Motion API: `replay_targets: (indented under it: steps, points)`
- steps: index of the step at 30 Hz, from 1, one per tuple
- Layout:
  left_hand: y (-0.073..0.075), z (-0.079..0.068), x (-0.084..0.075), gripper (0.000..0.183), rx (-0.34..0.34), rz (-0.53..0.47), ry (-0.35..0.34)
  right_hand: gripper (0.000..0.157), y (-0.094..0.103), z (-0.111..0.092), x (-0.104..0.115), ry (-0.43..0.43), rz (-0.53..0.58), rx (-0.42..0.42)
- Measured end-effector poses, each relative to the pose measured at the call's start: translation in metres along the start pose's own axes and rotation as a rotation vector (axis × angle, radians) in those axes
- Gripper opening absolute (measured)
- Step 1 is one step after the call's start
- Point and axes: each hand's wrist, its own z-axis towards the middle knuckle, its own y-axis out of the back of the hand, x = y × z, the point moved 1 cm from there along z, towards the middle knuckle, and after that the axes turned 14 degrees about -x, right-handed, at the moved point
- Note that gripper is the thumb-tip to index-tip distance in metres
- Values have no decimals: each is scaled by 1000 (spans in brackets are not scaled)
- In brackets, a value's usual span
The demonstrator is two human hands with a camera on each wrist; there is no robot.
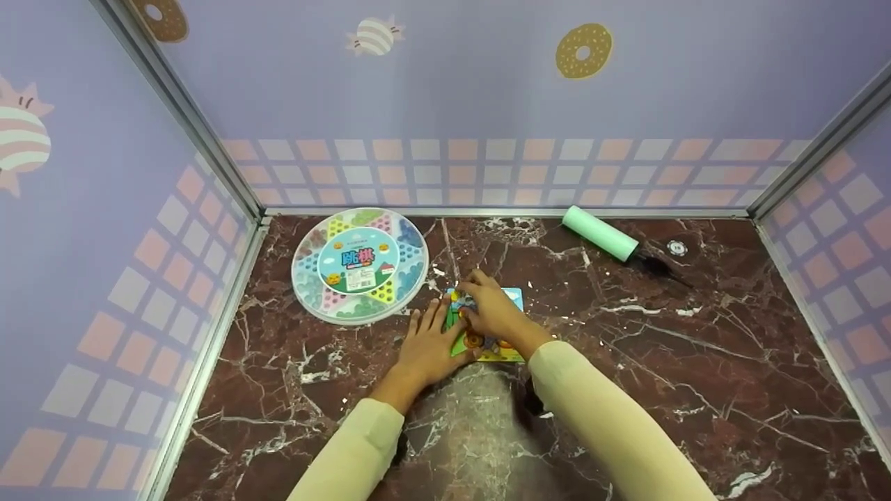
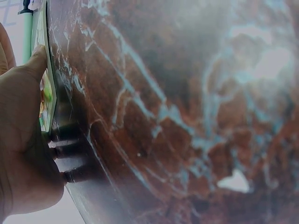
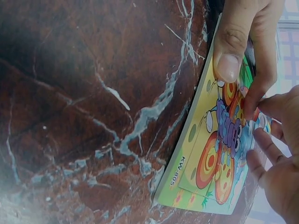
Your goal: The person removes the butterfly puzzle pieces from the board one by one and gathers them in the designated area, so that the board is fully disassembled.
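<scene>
A colourful flat picture puzzle [image 1: 511, 351] lies on the table between the two hands. In the right wrist view the puzzle [image 3: 224, 130] shows a cartoon butterfly and the print KW-805 near its edge. My left hand [image 1: 428, 348] rests along its left side, fingers extended, with the thumb pressing on the lower left corner. From above, my right hand [image 1: 491, 309] reaches over the upper left part with bent fingers. Its fingertips [image 3: 259, 161] touch the picture close to the left index finger. I cannot tell whether they pinch a piece.
Left of the puzzle lies a round Chinese checkers set [image 1: 358, 264] with a clear rim. At the back right are a mint-green tube [image 1: 600, 233] with a black end and a small round chip [image 1: 676, 248]. Patterned walls [image 1: 487, 104] enclose the dark marbled table [image 1: 696, 362].
</scene>
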Motion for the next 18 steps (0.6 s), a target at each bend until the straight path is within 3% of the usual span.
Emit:
replay_targets:
  steps: [18]
  points:
    - [-2, 1, 0, 79, 3, -25, 8, 34, 4, -1, 0, 85, 33, -8]
